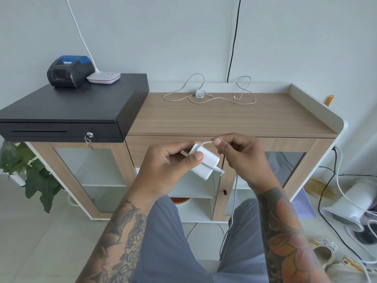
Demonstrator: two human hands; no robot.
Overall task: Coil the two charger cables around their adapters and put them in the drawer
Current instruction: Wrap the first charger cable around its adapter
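Note:
My left hand (165,166) grips a large white adapter (206,162) in front of the closed wooden drawer (265,142), thumb across its top face. Its white cable (234,193) runs over the adapter's back edge; my right hand (239,155) pinches it just right of the adapter, and the rest hangs down between my knees. A second, small white adapter (199,93) lies at the back of the wooden counter (224,117), its thin cable (220,100) spread in loose loops to both sides.
A black cash drawer (67,111) with keys in its lock sits on the counter's left end, carrying a receipt printer (69,71) and a white lamp base (104,77). A plant (30,172) stands at the lower left. Cords and white cups clutter the floor at right.

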